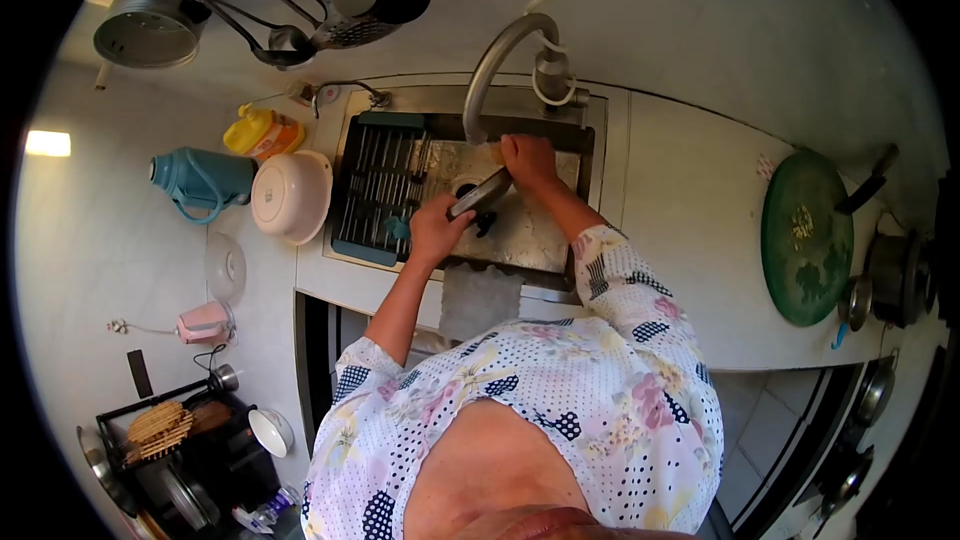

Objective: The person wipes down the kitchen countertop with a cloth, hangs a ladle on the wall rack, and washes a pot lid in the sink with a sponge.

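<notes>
My left hand [437, 229] is closed on the near-left edge of a metal pot lid [479, 194], which is tilted nearly on edge over the sink [545, 230]. A dark knob-like part [485, 224] shows on the lid's underside. My right hand [529, 161] is closed at the lid's upper right end, just beneath the spout of the curved faucet [488, 70]. A small tan patch shows by its fingertips, too small to name. Left of the lid, a drying rack [378, 180] spans the sink, with a teal cloth-like piece [397, 228] on it.
A grey cloth [481, 302] hangs over the sink's front edge. To the left stand a pink basin [291, 197], a yellow bottle [263, 132] and a blue thermos jug [205, 178]. Ladles [285, 45] hang above. On the right are a green board [805, 237] and a dark pot [893, 275].
</notes>
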